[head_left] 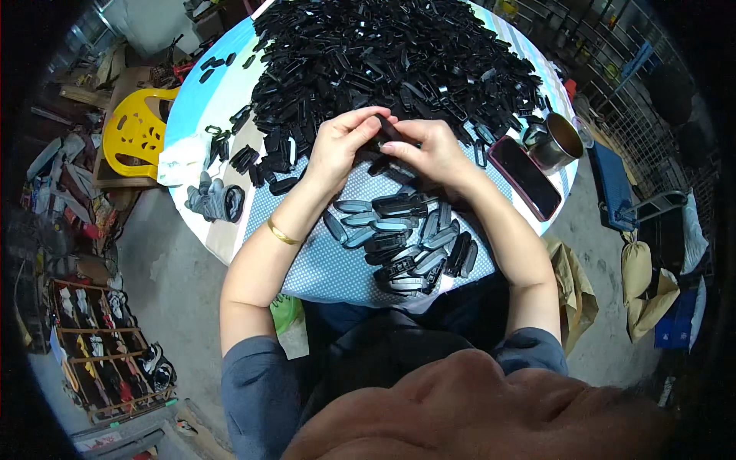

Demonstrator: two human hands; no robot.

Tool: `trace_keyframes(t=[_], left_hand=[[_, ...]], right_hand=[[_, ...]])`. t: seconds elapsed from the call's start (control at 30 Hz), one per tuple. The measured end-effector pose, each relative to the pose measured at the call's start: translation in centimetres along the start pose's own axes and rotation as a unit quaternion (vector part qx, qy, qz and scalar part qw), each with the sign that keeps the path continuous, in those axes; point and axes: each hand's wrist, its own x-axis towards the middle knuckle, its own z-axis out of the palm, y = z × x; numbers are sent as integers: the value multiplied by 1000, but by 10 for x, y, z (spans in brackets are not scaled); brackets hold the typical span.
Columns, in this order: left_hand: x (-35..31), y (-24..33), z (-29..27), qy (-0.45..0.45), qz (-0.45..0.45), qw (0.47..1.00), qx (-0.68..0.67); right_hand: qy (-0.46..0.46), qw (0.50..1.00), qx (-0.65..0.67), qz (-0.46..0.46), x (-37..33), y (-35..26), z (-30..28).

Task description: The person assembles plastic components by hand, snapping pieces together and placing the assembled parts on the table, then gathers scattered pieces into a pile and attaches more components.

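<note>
my left fingers [362, 132] and right fingers [406, 152] clamp one black piece [388, 132], probably plastic, near the heap [399, 61] on the surface [222, 103].

A person's left hand [341, 149] and right hand [433, 149] were held close together, wrists [325, 182] apart, fingers [353, 119] curled and thumbs [404, 152] turned inward in a pinch, while the left forearm [270, 249] and right forearm [500, 230] slanted toward each other from bent elbows [244, 308].

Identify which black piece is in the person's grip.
The black piece between the left hand and right hand; the other pieces lie on the table.
</note>
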Motion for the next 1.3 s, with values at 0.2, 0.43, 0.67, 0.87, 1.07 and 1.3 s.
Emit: trace_keyframes(t=[0.2,0.43,0.67,0.87,1.07,1.3], left_hand=[[-8,26,-7,-129,-114,910,376],[-14,5,4,-152,8,880,449],[3,-28,3,35,181,736,652],[5,-29,3,22,172,771,613],[5,-23,2,50,264,795,544],[5,-14,-4,57,14,974,218]], right_hand=[[109,987,-100,65,7,36,-46],[124,963,-215,-107,8,37,-29],[201,920,-305,-139,30,46,-10],[179,912,-366,-47,43,65,-10],[153,914,-369,-73,36,50,-12],[105,897,-427,-34,40,60,-15]])
